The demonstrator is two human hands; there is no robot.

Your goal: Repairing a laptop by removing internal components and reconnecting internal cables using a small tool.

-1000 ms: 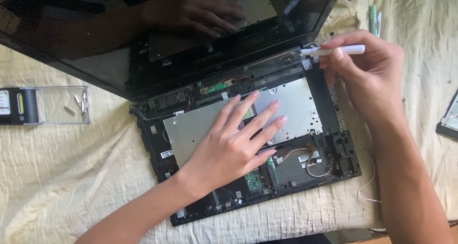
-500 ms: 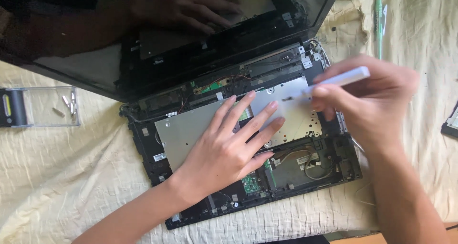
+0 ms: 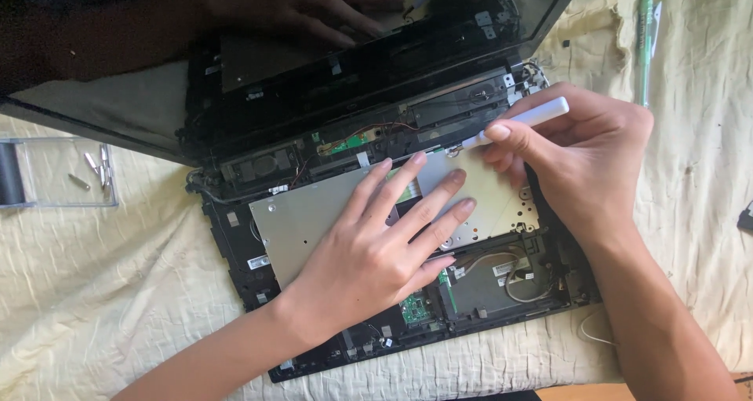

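An opened black laptop (image 3: pixel 235 244) lies on a pale yellow cloth, its keyboard cover off and its dark screen (image 3: pixel 118 79) tilted back. A bare silver metal plate (image 3: pixel 306 217) covers the middle of the base. My left hand (image 3: pixel 384 248) lies flat on that plate, fingers spread. My right hand (image 3: pixel 580 162) grips a white-handled screwdriver (image 3: pixel 522 121), whose tip touches the plate's upper edge near the hinge. Circuit boards and cables show below the plate.
A clear plastic tray (image 3: pixel 59 174) with a few loose screws sits at the left on the cloth (image 3: pixel 102 307). A green pen-like tool (image 3: pixel 645 40) lies at the upper right. A dark object (image 3: pixel 745 217) pokes in at the right edge.
My right hand has brought the screwdriver from the laptop's far right corner inward, down to the plate's upper edge. My left hand stayed flat on the plate.
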